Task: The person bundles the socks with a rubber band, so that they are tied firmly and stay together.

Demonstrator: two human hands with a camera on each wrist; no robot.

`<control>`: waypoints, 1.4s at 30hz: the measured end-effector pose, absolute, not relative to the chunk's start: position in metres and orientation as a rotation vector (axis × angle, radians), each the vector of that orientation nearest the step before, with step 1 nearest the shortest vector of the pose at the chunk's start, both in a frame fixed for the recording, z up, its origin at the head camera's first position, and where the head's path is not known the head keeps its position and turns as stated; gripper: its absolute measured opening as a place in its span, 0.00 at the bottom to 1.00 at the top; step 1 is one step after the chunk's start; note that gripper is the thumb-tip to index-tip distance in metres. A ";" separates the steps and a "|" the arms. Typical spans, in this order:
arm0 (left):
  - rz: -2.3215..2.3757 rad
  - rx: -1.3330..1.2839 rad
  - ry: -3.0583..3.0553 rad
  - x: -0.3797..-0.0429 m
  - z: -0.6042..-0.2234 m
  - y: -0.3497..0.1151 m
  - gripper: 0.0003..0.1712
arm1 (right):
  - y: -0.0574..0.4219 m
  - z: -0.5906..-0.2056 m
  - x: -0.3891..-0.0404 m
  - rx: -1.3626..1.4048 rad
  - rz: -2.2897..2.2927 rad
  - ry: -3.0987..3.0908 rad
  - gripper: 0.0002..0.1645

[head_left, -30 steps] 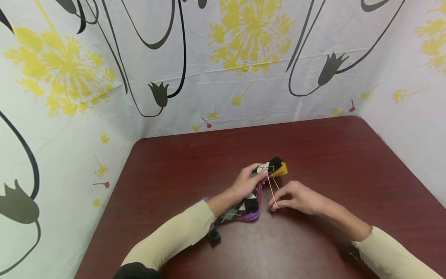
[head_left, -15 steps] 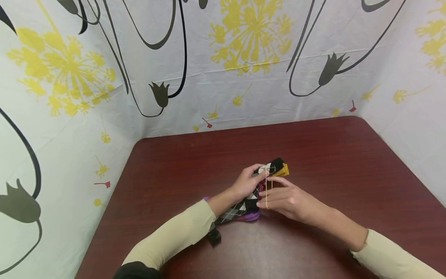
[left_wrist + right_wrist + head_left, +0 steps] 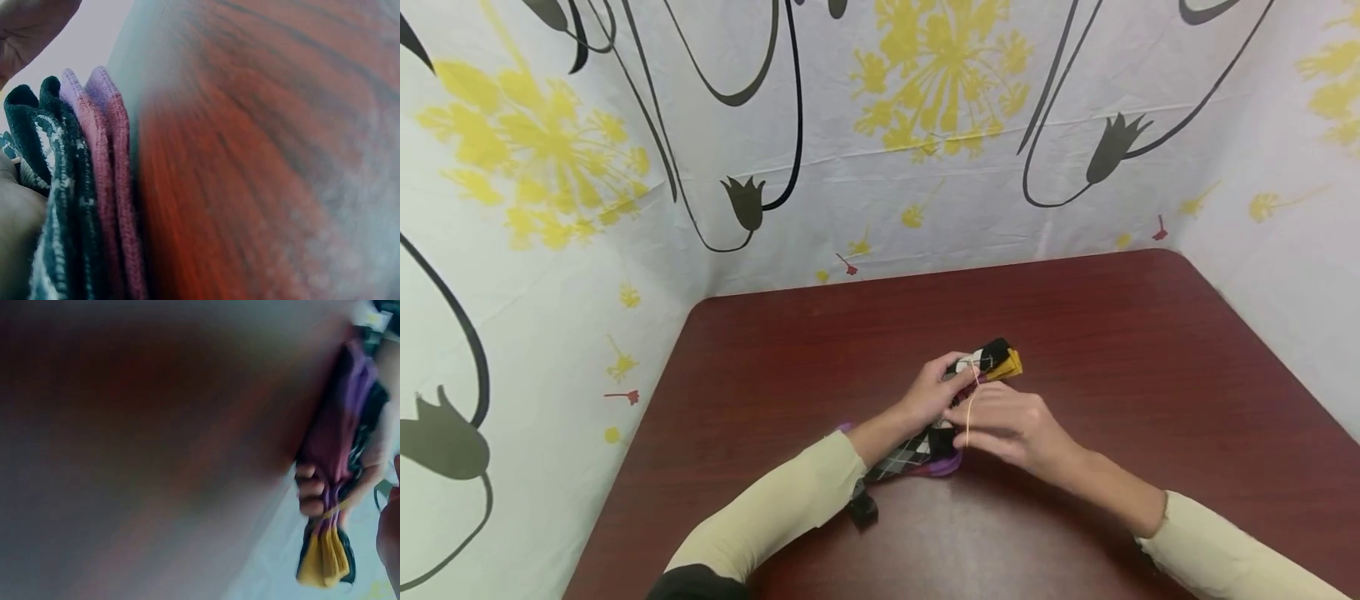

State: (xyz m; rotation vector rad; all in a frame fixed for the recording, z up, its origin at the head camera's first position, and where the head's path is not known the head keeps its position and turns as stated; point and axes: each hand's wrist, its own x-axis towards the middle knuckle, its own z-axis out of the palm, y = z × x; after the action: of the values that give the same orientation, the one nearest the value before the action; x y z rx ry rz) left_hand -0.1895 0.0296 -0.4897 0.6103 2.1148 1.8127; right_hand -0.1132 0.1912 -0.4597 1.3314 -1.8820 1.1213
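My left hand grips a bundle of socks around its middle, above the table. The socks are black, white and grey argyle, layered with purple and maroon ones, and yellow ends stick out past the hand. In the left wrist view the folded socks stand side by side. A thin, pale rubber band runs from the bundle to my right hand, looped over its fingers. The right wrist view shows the rubber band across the gathered socks, beside the left hand's curled fingers.
A dark reddish-brown table with rounded back corners lies beneath both hands. White cloth printed with yellow flowers and dark tulips hangs behind it and at both sides. A small black piece shows below the left forearm.
The right hand has moved left to the bundle; the rubber band, earlier stretched out at its fingertips, now lies across its fingers. The left hand keeps its hold on the socks.
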 end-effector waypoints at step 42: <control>2.053 0.475 1.773 -0.191 -0.492 0.031 0.21 | 0.178 -0.458 -0.106 -0.522 2.765 -1.157 0.12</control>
State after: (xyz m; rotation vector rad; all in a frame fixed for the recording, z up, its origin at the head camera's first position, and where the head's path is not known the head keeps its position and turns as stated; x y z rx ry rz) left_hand -0.1906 0.0306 -0.4922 0.4755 1.7728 2.0531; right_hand -0.1062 0.1778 -0.4577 -0.5219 -1.1565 2.7651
